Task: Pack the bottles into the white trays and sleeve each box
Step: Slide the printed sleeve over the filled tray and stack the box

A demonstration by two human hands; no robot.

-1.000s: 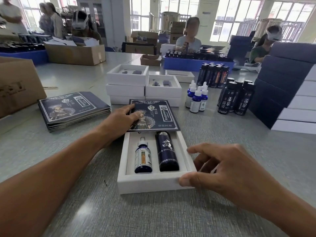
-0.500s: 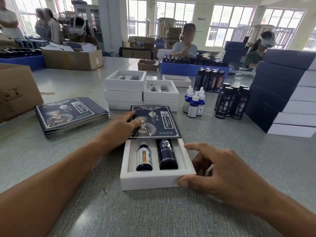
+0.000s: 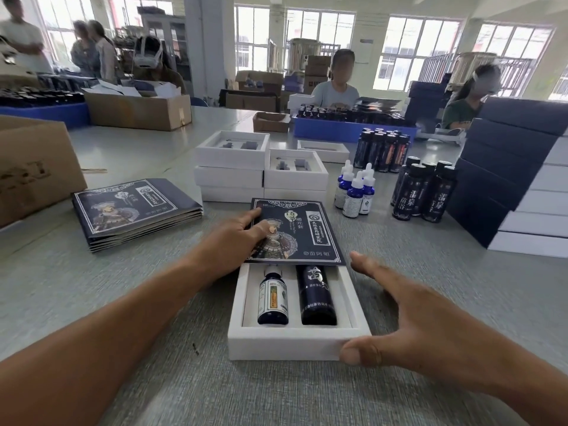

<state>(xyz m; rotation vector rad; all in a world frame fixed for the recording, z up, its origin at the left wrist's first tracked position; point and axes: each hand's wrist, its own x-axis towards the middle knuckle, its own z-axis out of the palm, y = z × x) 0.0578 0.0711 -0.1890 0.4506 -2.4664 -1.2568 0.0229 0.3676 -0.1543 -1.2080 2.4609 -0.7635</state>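
White tray [image 3: 295,345] pushed deeper into sleeve [image 3: 295,232] since a second ago (half left): right hand [image 3: 430,327] flat-fingered, thumb pushing; left hand [image 3: 233,241] pressing sleeve.

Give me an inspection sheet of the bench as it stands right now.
Surface: grey table, one small dark speck near the tray.
Job's things: white tray holds a dropper bottle and a dark bottle; printed sleeve covers its far end only.
Clutter: flat sleeves, empty trays, spare bottles, finished boxes.
Grippers: left hand rests on the sleeve; right hand open, thumb against the tray's near corner.
Cables: nothing seen.
Surroundings: other people packing behind; cardboard boxes.
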